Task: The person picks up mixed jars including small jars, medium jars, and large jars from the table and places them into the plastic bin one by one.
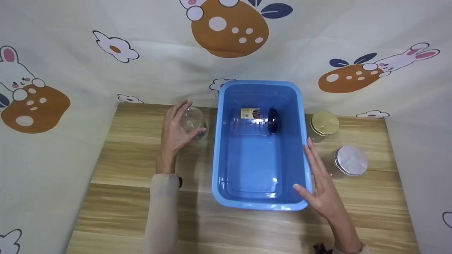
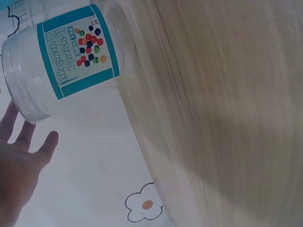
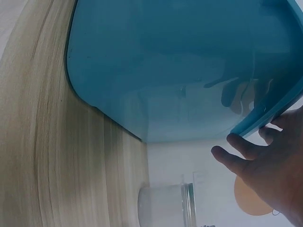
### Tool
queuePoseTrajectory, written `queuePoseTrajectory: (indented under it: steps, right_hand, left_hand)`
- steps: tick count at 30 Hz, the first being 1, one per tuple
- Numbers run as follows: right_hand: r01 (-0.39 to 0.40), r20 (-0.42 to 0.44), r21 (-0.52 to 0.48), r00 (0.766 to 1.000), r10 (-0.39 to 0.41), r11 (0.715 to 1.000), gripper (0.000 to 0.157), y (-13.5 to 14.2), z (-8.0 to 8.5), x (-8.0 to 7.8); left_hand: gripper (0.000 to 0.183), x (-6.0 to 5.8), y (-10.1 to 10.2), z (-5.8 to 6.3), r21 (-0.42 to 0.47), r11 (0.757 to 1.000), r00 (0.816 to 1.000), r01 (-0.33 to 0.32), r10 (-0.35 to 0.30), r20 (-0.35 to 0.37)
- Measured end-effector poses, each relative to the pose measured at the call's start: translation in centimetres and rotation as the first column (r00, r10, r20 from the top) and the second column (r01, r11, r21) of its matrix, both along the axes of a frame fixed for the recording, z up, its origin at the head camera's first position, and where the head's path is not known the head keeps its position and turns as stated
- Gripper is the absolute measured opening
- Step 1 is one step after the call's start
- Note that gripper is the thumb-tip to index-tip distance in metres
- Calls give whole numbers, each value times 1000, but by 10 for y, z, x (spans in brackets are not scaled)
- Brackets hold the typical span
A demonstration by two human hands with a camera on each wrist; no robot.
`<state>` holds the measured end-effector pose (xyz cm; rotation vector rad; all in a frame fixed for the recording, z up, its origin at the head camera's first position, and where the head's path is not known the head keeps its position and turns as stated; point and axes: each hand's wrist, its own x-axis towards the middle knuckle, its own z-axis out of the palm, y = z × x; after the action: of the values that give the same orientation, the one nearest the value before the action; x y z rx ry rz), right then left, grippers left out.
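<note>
seemingly taking hold, the left hand (image 1: pixel 173 131) curves around the jar (image 1: pixel 192 118) left of the bin (image 1: pixel 252 164), its grip unclear, while the right hand (image 1: pixel 320 188) pinches the rim (image 1: pixel 259 205); lifting would need a firm clasp.

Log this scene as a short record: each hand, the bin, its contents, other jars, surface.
left hand: fingers and thumb around clear jar; grip unclear
right hand: holds bin's right rim
bin: blue bin, upright
contents: black-lidded container, on its side
other jars: gold-lidded jar, silver-lidded jar, both right of bin
surface: wood-grain table
</note>
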<state>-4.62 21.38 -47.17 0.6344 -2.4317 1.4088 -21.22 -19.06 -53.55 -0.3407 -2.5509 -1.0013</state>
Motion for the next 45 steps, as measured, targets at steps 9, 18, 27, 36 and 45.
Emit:
queuePoseTrajectory:
  steps: [9,18,27,36,45]
  right_hand:
    - [10,15,0,1000,-10,1000,91,6,-13,-3]
    - [1,0,-25,1000,-1,1000,90,6,-13,-3]
    - [-7,-18,-23,1000,7,1000,90,8,-22,-5]
    - [-1,-8,-28,1000,1,1000,91,11,-30,-6]
    - [2,10,-33,1000,-2,999,94,13,-32,-6]
  left_hand:
    - [97,0,0,-7,21,1000,996,-8,6,86]
    - [103,-3,1,-11,61,998,985,-32,21,172]
    - [101,-3,1,-18,107,993,980,-58,36,198]
    - [102,-1,0,-21,200,975,971,-94,45,235]
    - [100,-2,1,-25,272,957,967,-101,30,254]
